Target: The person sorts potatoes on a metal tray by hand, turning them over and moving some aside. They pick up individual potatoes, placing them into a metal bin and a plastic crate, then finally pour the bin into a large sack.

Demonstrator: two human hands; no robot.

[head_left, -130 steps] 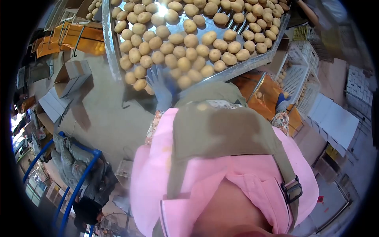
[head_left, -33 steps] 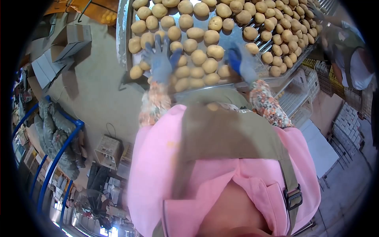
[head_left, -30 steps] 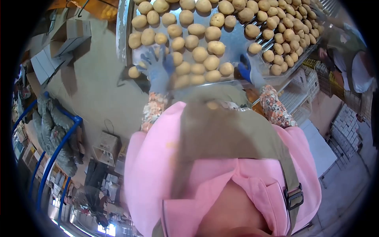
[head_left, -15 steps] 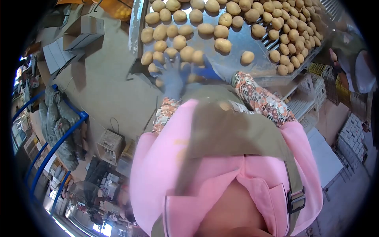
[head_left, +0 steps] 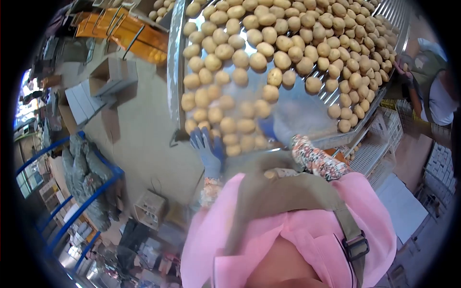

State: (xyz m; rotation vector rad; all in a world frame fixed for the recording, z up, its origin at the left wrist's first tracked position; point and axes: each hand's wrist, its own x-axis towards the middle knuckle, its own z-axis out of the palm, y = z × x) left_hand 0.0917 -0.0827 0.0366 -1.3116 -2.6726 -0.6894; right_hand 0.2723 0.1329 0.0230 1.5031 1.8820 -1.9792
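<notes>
**Left hand (head_left: 207, 150) and right hand (head_left: 278, 130) flanked potatoes (head_left: 282, 60) on a metal bench (head_left: 175, 72)**

The gloved left hand was at the near left corner of the bench, its grip open and its fingers extended beside the closest potatoes; whether the fingertips touched any was hard to tell. The right hand, also gloved, was blurred at the bench's near side, its blue part turned toward the cluster between the two hands. Whether that grip was open or closed could not be told. A floral sleeve (head_left: 319, 158) covered the right forearm.

The potatoes lay across most of the bench, more loosely at the left and crowded at the far right, with bare metal beyond the right hand. A cardboard box (head_left: 113, 77) stood left of the bench, near orange material (head_left: 120, 31). White crates (head_left: 377, 144) stood beside the bench's right side, and a co-worker (head_left: 427, 77) was near its right edge.
</notes>
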